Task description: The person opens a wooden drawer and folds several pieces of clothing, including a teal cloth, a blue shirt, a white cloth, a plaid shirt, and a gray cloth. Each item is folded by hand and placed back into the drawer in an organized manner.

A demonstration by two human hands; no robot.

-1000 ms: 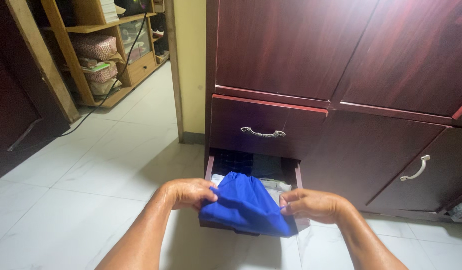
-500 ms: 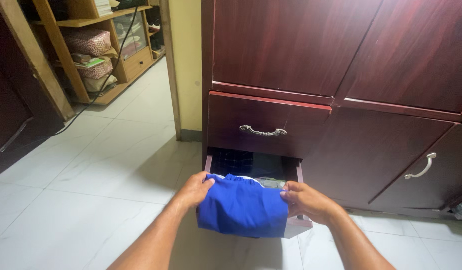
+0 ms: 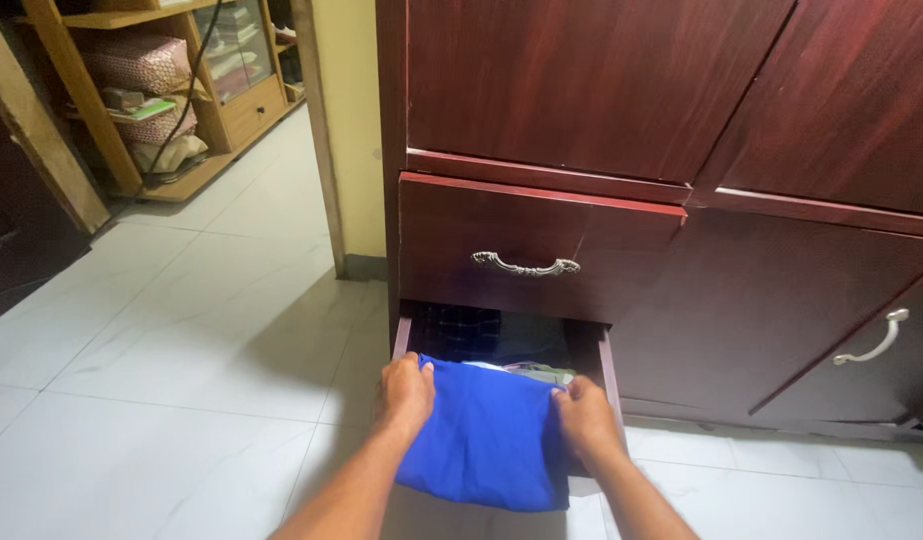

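A folded blue cloth (image 3: pixel 487 435) lies over the front of the open bottom drawer (image 3: pixel 610 362) of a dark red wooden cabinet (image 3: pixel 622 90). My left hand (image 3: pixel 406 392) grips the cloth's left edge and my right hand (image 3: pixel 583 414) grips its right edge. The cloth's near end hangs over the drawer front. Behind it, dark checked fabric (image 3: pixel 462 325) and other folded clothes (image 3: pixel 537 372) fill the drawer.
A shut drawer with a metal handle (image 3: pixel 526 267) sits just above the open one. A cabinet door with a curved handle (image 3: pixel 874 342) is at the right. White floor tiles (image 3: pixel 162 350) spread left. A wooden shelf unit (image 3: pixel 152 90) with bundles stands at the far left.
Both hands have moved the blue cloth forward and down onto the drawer, flattening it. The view has shifted closer to the cabinet.
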